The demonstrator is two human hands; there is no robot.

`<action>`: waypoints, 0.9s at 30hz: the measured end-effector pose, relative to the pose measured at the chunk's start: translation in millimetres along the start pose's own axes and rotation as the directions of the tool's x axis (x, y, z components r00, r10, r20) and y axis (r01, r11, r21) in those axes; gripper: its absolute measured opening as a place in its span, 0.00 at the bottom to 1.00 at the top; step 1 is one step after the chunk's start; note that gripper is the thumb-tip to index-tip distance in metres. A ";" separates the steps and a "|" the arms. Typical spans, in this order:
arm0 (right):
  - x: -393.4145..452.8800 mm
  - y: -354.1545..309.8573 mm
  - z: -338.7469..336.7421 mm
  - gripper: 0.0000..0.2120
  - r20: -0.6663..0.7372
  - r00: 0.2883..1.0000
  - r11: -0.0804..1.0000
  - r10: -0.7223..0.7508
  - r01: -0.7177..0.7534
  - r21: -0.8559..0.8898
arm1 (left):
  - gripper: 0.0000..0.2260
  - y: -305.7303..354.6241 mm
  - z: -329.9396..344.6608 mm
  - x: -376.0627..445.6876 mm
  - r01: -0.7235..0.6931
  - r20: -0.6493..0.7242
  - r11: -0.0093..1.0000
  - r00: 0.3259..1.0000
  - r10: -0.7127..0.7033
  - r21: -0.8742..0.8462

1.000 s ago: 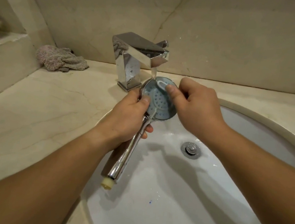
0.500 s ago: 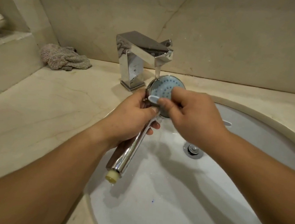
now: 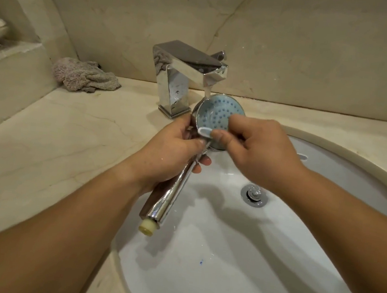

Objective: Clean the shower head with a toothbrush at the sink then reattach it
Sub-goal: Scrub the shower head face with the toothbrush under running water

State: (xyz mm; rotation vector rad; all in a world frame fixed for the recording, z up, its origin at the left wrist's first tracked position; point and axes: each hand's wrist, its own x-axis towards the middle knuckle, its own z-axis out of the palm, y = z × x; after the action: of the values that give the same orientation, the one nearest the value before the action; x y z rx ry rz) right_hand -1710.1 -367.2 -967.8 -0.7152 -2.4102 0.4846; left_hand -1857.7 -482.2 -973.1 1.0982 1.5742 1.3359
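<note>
A chrome shower head with a pale blue nozzle face is held over the white sink, its face turned up toward me under the running chrome faucet. My left hand grips its chrome handle just below the face; the cream threaded end points down toward me. My right hand pinches a white toothbrush, whose head lies against the lower left edge of the blue face. The toothbrush handle is hidden behind my fingers.
A crumpled grey-pink cloth lies on the beige marble counter to the left of the faucet. The metal drain plug sits in the basin. A raised ledge stands at the far left.
My right hand slid the toothbrush from the top of the blue face down to its lower left edge. The shower head stayed under the water stream in my left hand.
</note>
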 end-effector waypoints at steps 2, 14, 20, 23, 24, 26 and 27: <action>1.6 4.4 -1.9 0.19 -0.075 0.997 0.999 0.031 -0.028 0.045 | 0.13 -0.3 -0.8 0.6 0.004 -0.003 1.000 1.000 -0.004 -0.024; 4.6 -10.5 5.2 0.17 -0.083 0.997 0.999 0.005 -0.008 -0.034 | 0.12 -2.7 2.3 0.7 -0.026 -0.005 0.997 1.000 0.026 0.071; 6.9 -10.8 2.2 0.18 -0.160 0.986 0.998 0.050 -0.055 -0.030 | 0.15 -5.2 2.8 2.6 -0.030 0.000 0.987 1.000 0.031 0.157; 12.4 -6.7 -4.4 0.17 -0.195 0.973 0.992 0.121 -0.124 -0.001 | 0.14 -6.4 3.0 2.3 -0.021 -0.016 0.984 1.000 0.024 0.175; 14.7 -3.5 -7.4 0.17 -0.213 0.965 0.988 0.154 -0.153 0.021 | 0.13 -6.2 2.6 2.1 -0.019 -0.021 0.983 1.000 0.023 0.183; 12.2 -5.1 -4.6 0.18 -0.205 0.968 0.989 0.145 -0.145 0.015 | 0.12 -5.4 2.6 1.9 -0.020 -0.032 0.981 0.999 0.026 0.193; 9.9 -8.8 -1.2 0.19 -0.181 0.976 0.993 0.119 -0.122 -0.003 | 0.11 -4.7 3.2 1.9 -0.019 -0.037 0.982 0.999 0.027 0.190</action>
State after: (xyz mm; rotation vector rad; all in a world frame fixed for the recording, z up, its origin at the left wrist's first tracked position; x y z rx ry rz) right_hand -1719.5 -368.2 -958.5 -0.8767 -2.2120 0.4322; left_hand -1856.0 -479.8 -978.3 1.2142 1.7508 1.2486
